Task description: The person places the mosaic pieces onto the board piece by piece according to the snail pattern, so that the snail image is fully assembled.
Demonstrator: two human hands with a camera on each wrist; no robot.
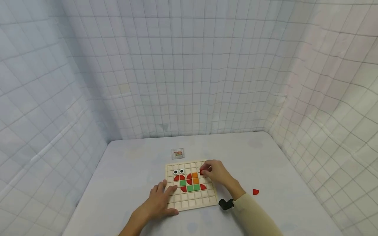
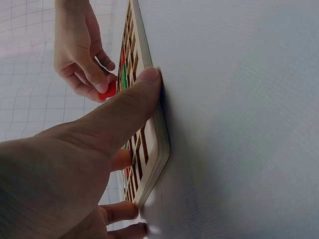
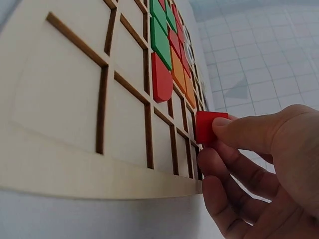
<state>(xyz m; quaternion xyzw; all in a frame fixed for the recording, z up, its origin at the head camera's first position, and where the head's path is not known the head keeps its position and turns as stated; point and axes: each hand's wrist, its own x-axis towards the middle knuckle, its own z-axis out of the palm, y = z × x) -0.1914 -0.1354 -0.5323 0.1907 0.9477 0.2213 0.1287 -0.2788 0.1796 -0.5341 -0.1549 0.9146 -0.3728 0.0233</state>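
Observation:
A wooden grid board (image 1: pixel 195 200) lies on the table, with red, green and orange tiles and two round eye pieces (image 1: pixel 178 171) set in its cells. My left hand (image 1: pixel 159 200) rests at the board's left side, fingers spread, its thumb (image 2: pixel 134 97) lying over the near rim. Between thumb and fingers, my right hand (image 1: pixel 218 172) pinches a red tile (image 3: pixel 205 127) above the upper right cells. The fingers partly cover that tile, so its full shape is hidden. Near it in the grid are orange tiles (image 1: pixel 195 178) and a red quarter-round tile (image 3: pixel 161 79).
A small picture card (image 1: pixel 178 153) lies behind the board. One loose red quarter-round tile (image 1: pixel 255 191) is on the table to the right, beyond my right forearm. A black object (image 1: pixel 225 204) sits at the right wrist. Grid-patterned curtains surround the table.

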